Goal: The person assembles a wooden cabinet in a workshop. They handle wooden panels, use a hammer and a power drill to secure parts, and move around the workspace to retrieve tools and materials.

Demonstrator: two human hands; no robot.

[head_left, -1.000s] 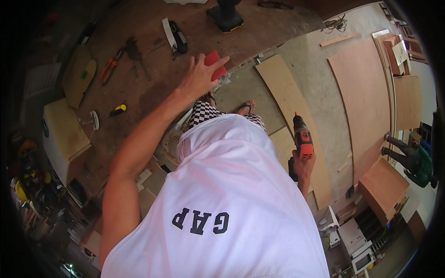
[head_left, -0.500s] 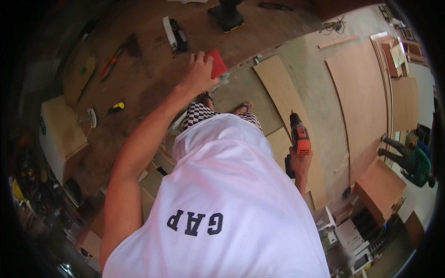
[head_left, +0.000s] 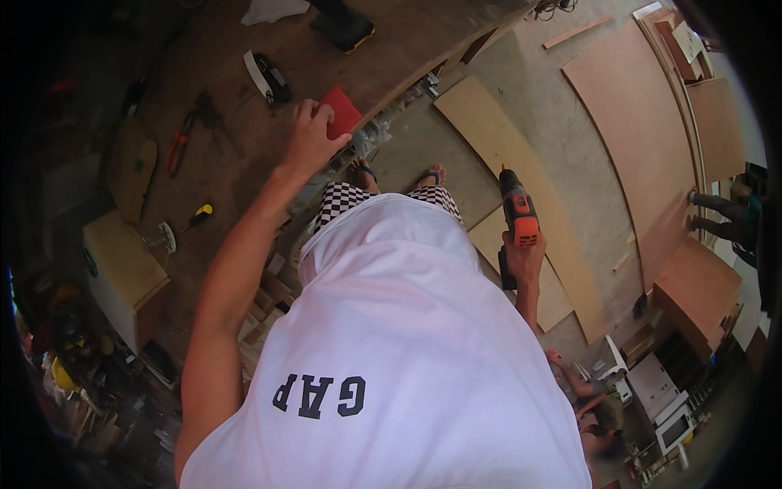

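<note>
My left hand (head_left: 311, 143) is closed around the edge of a flat red case (head_left: 341, 112) at the front edge of the brown worktable (head_left: 244, 155). Its fingers lie on the far side and the thumb on the near side. Off to the right, my right hand (head_left: 525, 259) grips the handle of an orange and black cordless drill (head_left: 520, 213), its bit pointing away from me over the floor. Just beyond the red case lie a white-handled strip (head_left: 258, 77) and a black folding tool (head_left: 274, 77).
On the table are orange-handled pliers (head_left: 179, 145), a yellow and black screwdriver (head_left: 196, 216) and a dark tool base (head_left: 346, 37). Plywood sheets (head_left: 513, 147) lie on the floor at right. A person (head_left: 733, 216) stands far right; other people (head_left: 599, 399) are at lower right.
The view has turned, so the table and its tools sit further left. Both hands keep their hold on the red case and the drill. People have come into view at lower right.
</note>
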